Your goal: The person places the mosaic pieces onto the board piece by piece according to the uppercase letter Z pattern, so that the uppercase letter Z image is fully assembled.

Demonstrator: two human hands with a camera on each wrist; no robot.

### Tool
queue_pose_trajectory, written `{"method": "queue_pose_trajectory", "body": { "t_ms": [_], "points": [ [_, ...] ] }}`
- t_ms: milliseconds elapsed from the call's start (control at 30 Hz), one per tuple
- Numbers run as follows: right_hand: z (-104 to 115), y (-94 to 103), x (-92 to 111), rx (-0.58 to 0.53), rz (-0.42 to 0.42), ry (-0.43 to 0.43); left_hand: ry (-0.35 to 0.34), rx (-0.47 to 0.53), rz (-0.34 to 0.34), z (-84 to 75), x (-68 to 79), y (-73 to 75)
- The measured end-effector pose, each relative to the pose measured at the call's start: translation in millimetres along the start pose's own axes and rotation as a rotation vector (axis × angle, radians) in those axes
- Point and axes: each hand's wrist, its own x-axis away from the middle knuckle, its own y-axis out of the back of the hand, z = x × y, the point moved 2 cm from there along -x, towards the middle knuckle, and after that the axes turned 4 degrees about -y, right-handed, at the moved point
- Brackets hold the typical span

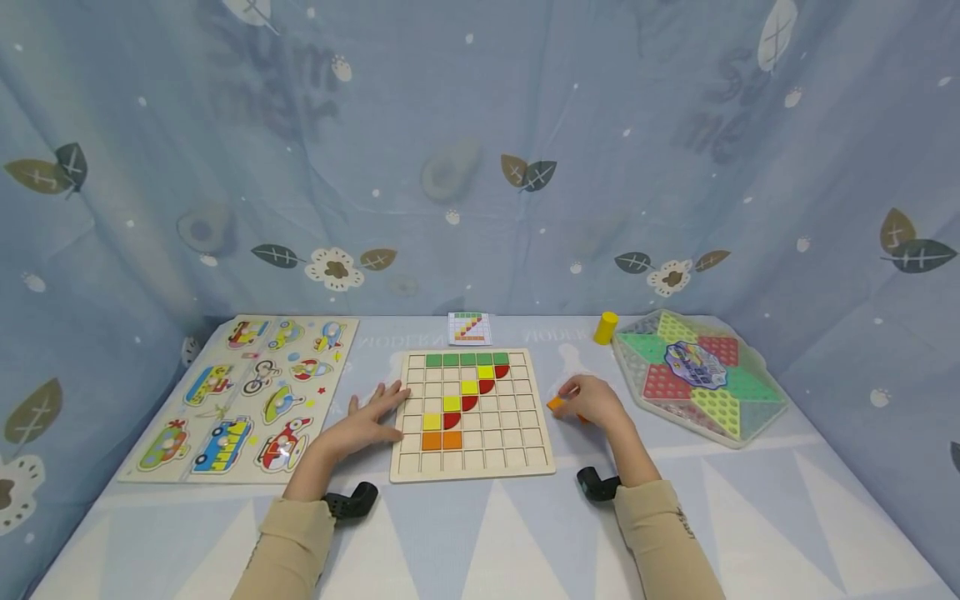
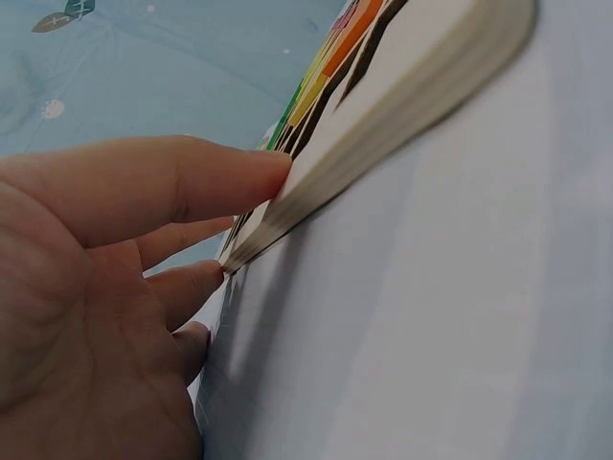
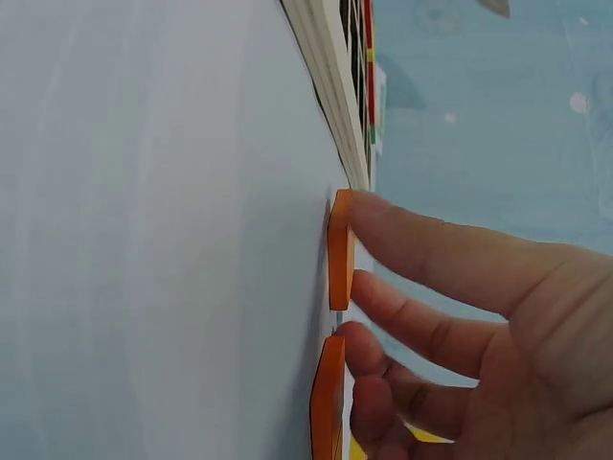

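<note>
A wooden grid board (image 1: 517,458) lies flat in the middle, holding a green row, a diagonal of yellow squares and red quarter-round pieces, and two orange squares (image 1: 442,441). My left hand (image 1: 365,427) rests at the board's left edge, fingers spread, thumb and fingertips touching the rim (image 2: 326,177). To the right of the board, my right hand (image 1: 595,402) pinches an orange tile (image 3: 341,251) between thumb and index finger, close to the table. A second orange tile (image 3: 328,398) lies beside it under the other fingers, mostly hidden in the head view.
Behind the board lies a small pattern card (image 1: 470,329). A yellow cylinder (image 1: 606,327) stands at the back right, next to a hexagonal Chinese checkers set (image 1: 701,379). On the left lies a vehicle picture puzzle board (image 1: 243,392). A patterned curtain (image 1: 450,233) hangs behind the table.
</note>
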Motion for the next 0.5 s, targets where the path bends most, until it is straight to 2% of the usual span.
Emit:
{"method": "queue_pose_trajectory", "body": {
  "t_ms": [100, 300, 433, 500],
  "points": [
    [-0.8, -2.2, -0.8, 0.023, 0.006, -0.018, 0.004, -0.001, -0.004, 0.7, -0.6, -0.6],
    [-1.5, -6.6, -3.1, -0.039, 0.005, 0.001, 0.021, -0.011, -0.005, 1.3, -1.0, -1.4],
    [1.1, -7.5, -3.4, -0.113, -0.004, 0.045, 0.020, -0.015, -0.002, -0.3, -0.4, -1.7],
    [3.6, -7.3, -3.2, -0.198, 0.006, 0.055, 0.018, -0.014, -0.002, -1.3, -0.1, -1.6]
  ]
}}
